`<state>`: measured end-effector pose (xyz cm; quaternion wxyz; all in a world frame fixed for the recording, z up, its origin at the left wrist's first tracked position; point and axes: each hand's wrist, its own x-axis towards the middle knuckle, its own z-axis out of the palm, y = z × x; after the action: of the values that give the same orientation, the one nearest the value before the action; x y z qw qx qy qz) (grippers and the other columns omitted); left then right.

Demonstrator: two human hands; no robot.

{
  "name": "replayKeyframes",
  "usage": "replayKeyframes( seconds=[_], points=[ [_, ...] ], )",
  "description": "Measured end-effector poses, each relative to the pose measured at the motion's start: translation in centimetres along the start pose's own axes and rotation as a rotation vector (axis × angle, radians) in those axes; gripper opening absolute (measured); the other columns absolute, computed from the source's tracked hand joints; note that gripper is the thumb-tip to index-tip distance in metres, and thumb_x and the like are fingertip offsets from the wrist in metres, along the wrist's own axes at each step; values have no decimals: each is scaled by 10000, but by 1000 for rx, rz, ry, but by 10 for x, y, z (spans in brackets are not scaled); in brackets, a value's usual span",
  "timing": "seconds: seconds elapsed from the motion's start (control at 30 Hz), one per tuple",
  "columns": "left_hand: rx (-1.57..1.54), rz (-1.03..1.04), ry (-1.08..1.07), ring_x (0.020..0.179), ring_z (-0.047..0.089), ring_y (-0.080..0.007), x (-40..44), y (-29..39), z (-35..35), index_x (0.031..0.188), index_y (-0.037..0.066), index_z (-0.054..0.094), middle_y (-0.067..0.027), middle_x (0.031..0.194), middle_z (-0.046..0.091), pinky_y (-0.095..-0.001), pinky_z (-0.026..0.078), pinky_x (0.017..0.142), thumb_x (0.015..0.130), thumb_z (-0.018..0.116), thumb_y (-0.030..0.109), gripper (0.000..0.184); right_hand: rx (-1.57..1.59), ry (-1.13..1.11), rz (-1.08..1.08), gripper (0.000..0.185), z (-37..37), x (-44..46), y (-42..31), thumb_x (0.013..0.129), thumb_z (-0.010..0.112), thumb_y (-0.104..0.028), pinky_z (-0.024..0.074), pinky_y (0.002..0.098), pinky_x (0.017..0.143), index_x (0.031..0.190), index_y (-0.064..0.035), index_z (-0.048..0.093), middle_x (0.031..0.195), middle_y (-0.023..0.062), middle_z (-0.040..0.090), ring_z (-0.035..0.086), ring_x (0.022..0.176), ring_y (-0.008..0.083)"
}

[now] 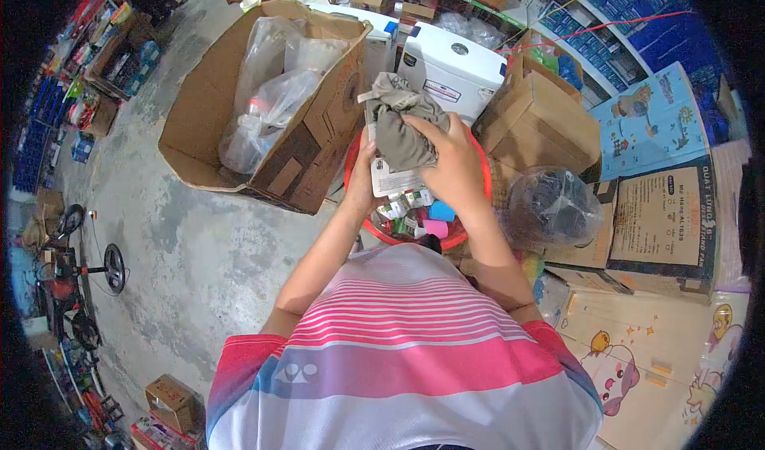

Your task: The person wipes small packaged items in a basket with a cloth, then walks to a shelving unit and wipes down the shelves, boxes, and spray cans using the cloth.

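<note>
My left hand grips the left edge of a flat white package with printed text, holding it up over a red tub. A crumpled grey cloth is in my right hand, bunched against the upper part of the package and covering much of it. My right fingers spread across the cloth and press it. Below my hands, the tub holds several small items, among them a pink piece and a blue piece.
An open cardboard box with plastic bags stands to the left. Beyond the tub is a white toilet cistern. To the right are a closed carton, a clear plastic-wrapped bundle and a printed fan box.
</note>
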<state>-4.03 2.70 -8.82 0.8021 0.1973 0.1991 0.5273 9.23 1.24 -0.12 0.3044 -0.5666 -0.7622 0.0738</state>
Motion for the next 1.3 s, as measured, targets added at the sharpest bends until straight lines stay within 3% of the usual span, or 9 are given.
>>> replayKeyframes(
  seconds=[0.27,0.53,0.87,0.93,1.0,1.17,1.2,1.27,1.3],
  points=[
    [114,103,48,1056,469,-229,0,-6,5,1245,107,316,-96,1184,436,-373,394,876,808,416,343,507,186,-128,106,509,-8,-12,37,593,634,-55,409,355,837,1087,-134,536,1081,182,486,499,994,321],
    [-98,40,70,1030,493,-285,5,16,-9,1213,100,386,-99,1155,485,-445,403,860,785,383,480,573,565,-509,442,588,1,-53,83,528,626,49,382,251,829,1101,18,499,994,86,575,523,918,163],
    [-166,-131,240,988,506,-252,21,-21,-78,1195,98,385,-90,1090,517,-428,405,837,792,498,383,506,832,196,888,733,-39,-94,112,493,714,-55,386,293,857,1160,56,430,1073,173,527,511,983,249],
    [147,-251,348,1023,475,-265,29,-36,-114,1237,129,311,-76,1137,473,-468,392,827,756,557,373,594,503,196,810,770,-27,-144,170,493,718,-70,374,306,871,1185,50,402,1083,177,517,499,999,272],
    [137,-202,306,1049,446,-265,41,-57,-141,1263,147,250,-74,1183,417,-487,391,800,711,609,311,678,385,153,953,785,-30,-179,164,500,716,-105,347,323,902,1200,37,390,1130,183,486,466,1046,276],
    [1024,-313,452,976,490,-279,79,-94,-193,1290,147,265,-145,1115,473,-431,403,769,660,589,196,710,176,198,1038,612,-24,-261,122,653,575,-117,366,305,855,1216,20,377,1151,147,477,469,1003,224],
    [1382,-116,378,973,493,-327,82,-109,-206,1290,134,281,-201,1134,450,-409,414,785,666,582,182,694,387,163,1267,642,-50,-209,64,670,568,-120,331,311,898,1251,17,331,1205,155,435,425,1066,238],
    [1906,190,244,975,478,-378,87,-103,-191,1222,118,376,-221,1137,437,-455,401,817,645,624,175,630,86,116,1034,628,-25,-274,95,653,588,-145,343,327,898,1224,11,379,1171,152,474,454,1046,255],
    [2083,-120,392,1015,442,-370,97,-115,-188,1130,123,453,-211,1137,425,-454,370,852,643,629,156,519,369,142,1171,553,-27,-266,88,646,593,-131,387,324,845,1163,6,451,1094,133,536,512,965,243]
  ],
)
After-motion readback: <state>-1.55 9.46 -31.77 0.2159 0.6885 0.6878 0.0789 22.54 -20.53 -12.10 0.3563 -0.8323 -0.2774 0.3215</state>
